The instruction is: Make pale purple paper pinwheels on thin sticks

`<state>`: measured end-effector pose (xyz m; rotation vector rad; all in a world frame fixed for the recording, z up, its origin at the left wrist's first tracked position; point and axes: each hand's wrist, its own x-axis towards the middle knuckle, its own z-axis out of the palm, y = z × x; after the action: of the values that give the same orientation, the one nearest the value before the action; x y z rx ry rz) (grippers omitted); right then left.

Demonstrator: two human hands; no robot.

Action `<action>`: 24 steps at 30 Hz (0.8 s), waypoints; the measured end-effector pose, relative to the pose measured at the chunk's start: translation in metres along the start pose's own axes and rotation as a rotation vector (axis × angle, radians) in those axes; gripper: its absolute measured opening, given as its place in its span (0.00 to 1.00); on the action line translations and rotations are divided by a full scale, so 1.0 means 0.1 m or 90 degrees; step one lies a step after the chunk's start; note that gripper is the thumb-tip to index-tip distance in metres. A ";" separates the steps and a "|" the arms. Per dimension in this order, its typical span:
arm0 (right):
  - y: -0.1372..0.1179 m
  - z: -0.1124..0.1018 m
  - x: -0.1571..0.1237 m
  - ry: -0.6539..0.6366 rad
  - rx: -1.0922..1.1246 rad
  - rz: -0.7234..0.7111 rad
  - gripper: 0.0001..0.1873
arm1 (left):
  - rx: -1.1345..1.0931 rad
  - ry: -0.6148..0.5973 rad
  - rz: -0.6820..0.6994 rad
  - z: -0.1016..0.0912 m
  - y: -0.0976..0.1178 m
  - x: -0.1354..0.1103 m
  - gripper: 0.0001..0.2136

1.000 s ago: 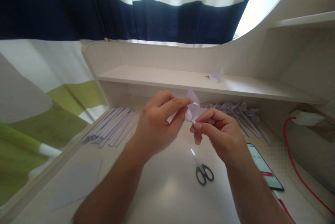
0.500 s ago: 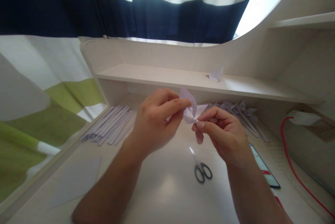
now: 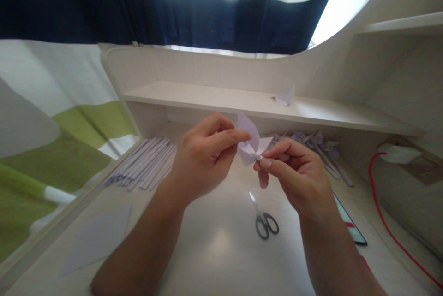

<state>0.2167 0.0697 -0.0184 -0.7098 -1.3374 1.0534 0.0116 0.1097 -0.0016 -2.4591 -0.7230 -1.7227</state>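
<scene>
A small folded pale lilac paper flower (image 3: 251,143) is held up above the desk between both hands. My left hand (image 3: 204,160) pinches one of its petals between thumb and forefinger. My right hand (image 3: 297,176) pinches its base with the fingers curled in. Two or three pointed petals stick up and out from the pinch. Black-handled scissors (image 3: 263,217) lie shut on the desk below the hands.
Several folded paper strips (image 3: 145,169) lie in a row at the left. A heap of finished paper pieces (image 3: 316,146) lies at the back right, another one (image 3: 285,95) on the shelf. A phone (image 3: 349,222), a red cable (image 3: 384,213) and a paper sheet (image 3: 97,238) lie around.
The paper flower has been turned and its petals spread wider between the fingers. Both hands have drifted slightly up and left in the view.
</scene>
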 end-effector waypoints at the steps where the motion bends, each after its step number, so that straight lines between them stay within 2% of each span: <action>1: 0.00 0.00 0.00 0.000 -0.003 -0.004 0.06 | -0.001 0.002 -0.001 0.00 0.00 0.00 0.11; 24: -0.12 0.09 -0.06 0.083 -0.094 -0.018 0.06 | -0.095 -0.012 0.010 0.03 -0.01 0.02 0.11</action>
<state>0.2106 0.0578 -0.0084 -0.8530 -1.3173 0.8778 0.0142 0.1126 -0.0012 -2.5732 -0.5940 -1.8128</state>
